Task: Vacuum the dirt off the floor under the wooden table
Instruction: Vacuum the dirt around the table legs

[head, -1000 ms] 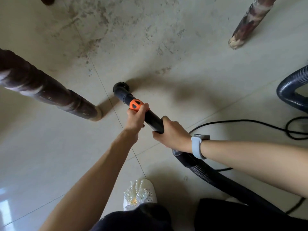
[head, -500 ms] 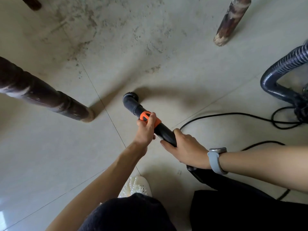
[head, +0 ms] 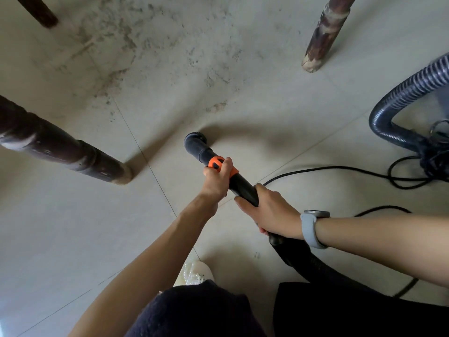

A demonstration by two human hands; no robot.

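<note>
While no writing shows, both hands' fingers, left hand and right hand, grip the vacuum wand.

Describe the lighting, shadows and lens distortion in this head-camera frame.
Head view: soft daylight, no hard glare except a bright patch at the lower-left edge; the vacuum nozzle throws a broad blurry shadow rightward over the floor tiles; the near table leg splays outward, as does the far leg, a wide-angle effect; the dirt stays sharp.

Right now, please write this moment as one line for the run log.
left hand: grips orange collar | right hand: grips vacuum wand | nozzle: on floor | dirt: remains beyond nozzle
</note>
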